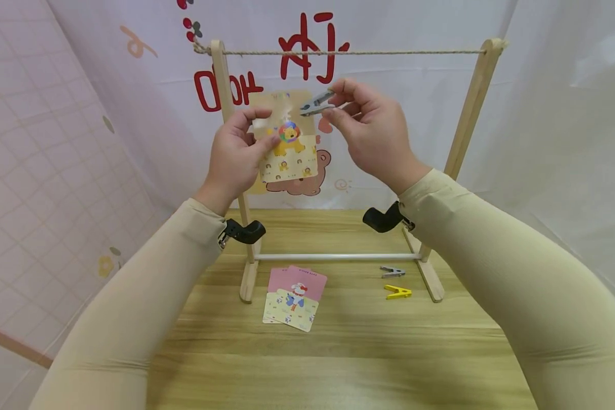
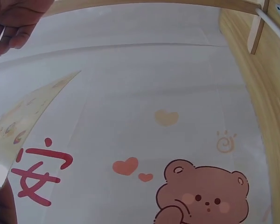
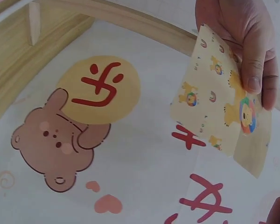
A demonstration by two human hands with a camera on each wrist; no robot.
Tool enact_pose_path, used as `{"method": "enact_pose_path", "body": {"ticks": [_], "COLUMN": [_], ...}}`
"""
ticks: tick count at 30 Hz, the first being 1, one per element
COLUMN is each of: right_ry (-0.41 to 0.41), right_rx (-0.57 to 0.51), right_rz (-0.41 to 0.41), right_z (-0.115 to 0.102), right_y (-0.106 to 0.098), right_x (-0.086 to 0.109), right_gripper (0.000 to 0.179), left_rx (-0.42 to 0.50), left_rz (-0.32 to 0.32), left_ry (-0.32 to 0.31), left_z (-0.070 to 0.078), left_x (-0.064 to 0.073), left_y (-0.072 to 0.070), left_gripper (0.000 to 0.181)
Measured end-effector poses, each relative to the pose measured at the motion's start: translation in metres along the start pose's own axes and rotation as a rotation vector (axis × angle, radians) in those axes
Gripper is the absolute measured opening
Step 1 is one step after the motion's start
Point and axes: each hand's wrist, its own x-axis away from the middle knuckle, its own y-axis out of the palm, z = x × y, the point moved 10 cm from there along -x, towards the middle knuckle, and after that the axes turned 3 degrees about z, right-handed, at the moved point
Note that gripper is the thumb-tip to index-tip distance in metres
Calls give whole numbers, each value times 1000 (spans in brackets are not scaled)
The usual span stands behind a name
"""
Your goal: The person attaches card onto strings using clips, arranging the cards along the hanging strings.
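My left hand [image 1: 238,151] pinches a cream card with a lion picture [image 1: 292,156] at its left edge, thumb in front. The card is raised below the twine line [image 1: 389,52]. In the right wrist view the same lion card [image 3: 217,93] shows its patterned face, bent slightly. My right hand [image 1: 376,131] pinches a grey spring clip [image 1: 316,104] by its handle end. The clip's nose overlaps the card's upper right part in the head view. In the left wrist view the card [image 2: 25,116] appears nearly edge-on.
A wooden frame [image 1: 463,131] carries the twine, with a white rod [image 1: 338,257] low across it. Pink and cream cards [image 1: 294,299] lie overlapped on the table [image 1: 348,364]. A grey clip [image 1: 392,271] and a yellow clip [image 1: 398,291] lie by the frame's right foot.
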Motion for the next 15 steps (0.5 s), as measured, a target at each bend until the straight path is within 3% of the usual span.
{"method": "enact_pose_path", "body": {"ticks": [8, 15], "right_ry": [-32, -141], "right_rx": [59, 158], "right_rz": [23, 36], "right_z": [-21, -41], "right_y": [3, 4], "right_x": [-25, -36], "right_gripper": [18, 16], "left_rx": [-44, -79], "left_rz": [1, -10], "left_ry": [24, 49], "left_z": [14, 24], "left_x": [-9, -12], "left_y": [-4, -5], "left_gripper": [40, 44]}}
